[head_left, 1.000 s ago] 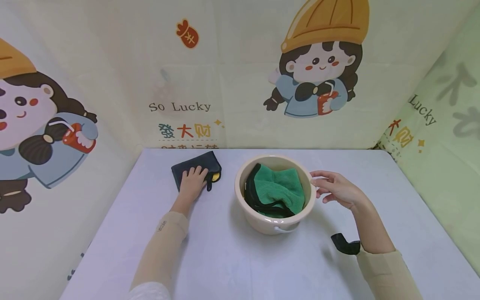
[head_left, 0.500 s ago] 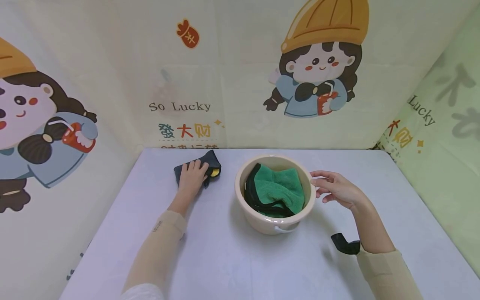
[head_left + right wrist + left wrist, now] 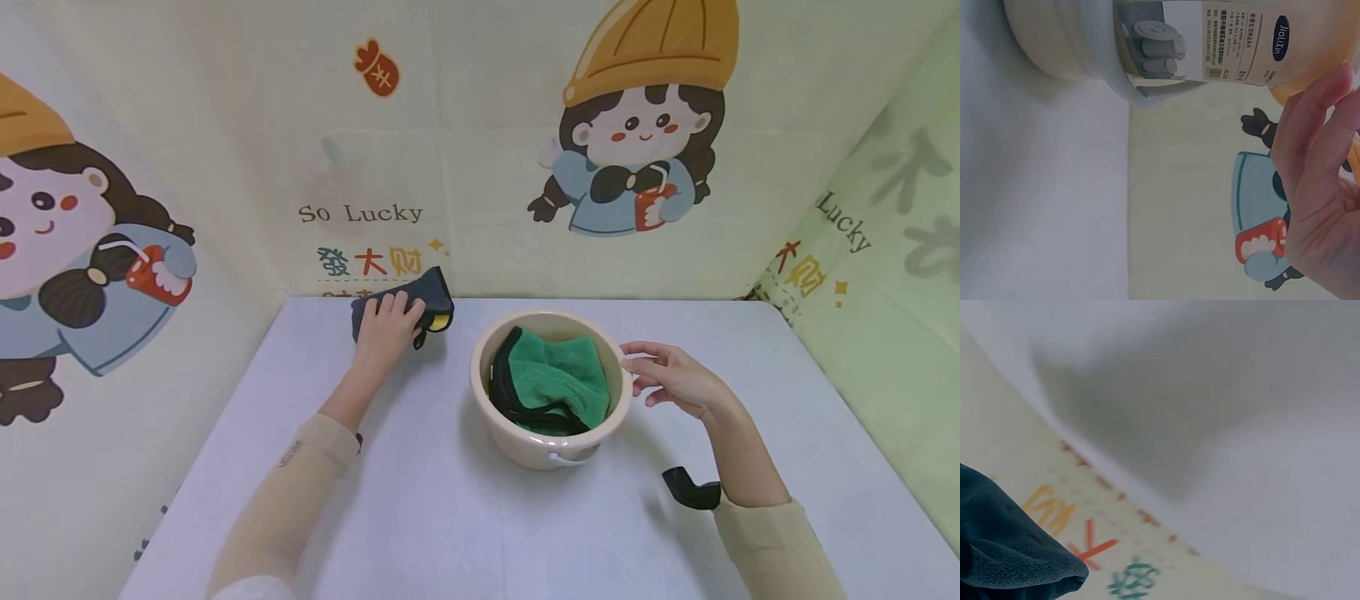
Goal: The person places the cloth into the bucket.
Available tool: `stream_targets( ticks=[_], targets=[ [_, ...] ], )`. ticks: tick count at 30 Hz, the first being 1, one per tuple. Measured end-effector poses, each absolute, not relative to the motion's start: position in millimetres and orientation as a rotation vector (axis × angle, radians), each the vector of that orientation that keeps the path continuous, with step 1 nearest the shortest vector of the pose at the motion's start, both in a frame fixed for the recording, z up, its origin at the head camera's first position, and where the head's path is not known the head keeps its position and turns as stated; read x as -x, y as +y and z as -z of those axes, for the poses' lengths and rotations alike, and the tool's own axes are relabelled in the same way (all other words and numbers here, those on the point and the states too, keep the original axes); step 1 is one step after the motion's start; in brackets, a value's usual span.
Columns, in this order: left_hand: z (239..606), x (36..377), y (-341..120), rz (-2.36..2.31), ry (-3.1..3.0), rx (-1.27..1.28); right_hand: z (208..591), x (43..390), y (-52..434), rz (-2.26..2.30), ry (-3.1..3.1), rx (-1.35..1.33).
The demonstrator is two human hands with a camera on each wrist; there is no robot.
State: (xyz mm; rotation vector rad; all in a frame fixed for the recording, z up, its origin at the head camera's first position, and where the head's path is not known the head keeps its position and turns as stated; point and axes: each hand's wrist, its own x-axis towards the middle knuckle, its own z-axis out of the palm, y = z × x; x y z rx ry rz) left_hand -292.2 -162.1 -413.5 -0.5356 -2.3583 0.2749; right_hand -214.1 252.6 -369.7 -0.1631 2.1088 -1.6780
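A folded dark blue towel [image 3: 427,293] with a yellow patch and a dark loop is held by my left hand [image 3: 386,329] above the table's back left edge. Its plush corner [image 3: 1022,550] pokes into the left wrist view, where that hand is out of sight. My right hand [image 3: 678,379] touches the rim of a cream bucket [image 3: 517,446] with loosely bent fingers. Inside the bucket lies a green towel [image 3: 558,375] with black edging. The right wrist view shows the bucket's paper label [image 3: 1235,47] and the right fingers [image 3: 1316,106] against its side.
A white tabletop [image 3: 450,533] runs back to a printed cloth backdrop [image 3: 480,167]. The bucket's pale handle [image 3: 573,458] hangs at its front. A black wrist mount [image 3: 693,492] sticks out from the right sleeve.
My left hand has gathered the dark blue towel and lifted it off the table, up and slightly to the right. The right hand and bucket have stayed still.
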Motion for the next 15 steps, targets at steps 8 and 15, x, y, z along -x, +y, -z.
stream_targets(
  ticks=[8, 15],
  targets=[
    [377.1, 279.6, -144.2, -0.328, -2.22, 0.623, 370.6, 214.2, 252.4, 1.686, 2.104, 0.163],
    [353.0, 261.3, -121.6, -0.329, -2.158, 0.735, 371.7, 214.6, 253.4, 1.683, 2.111, 0.161]
  ],
)
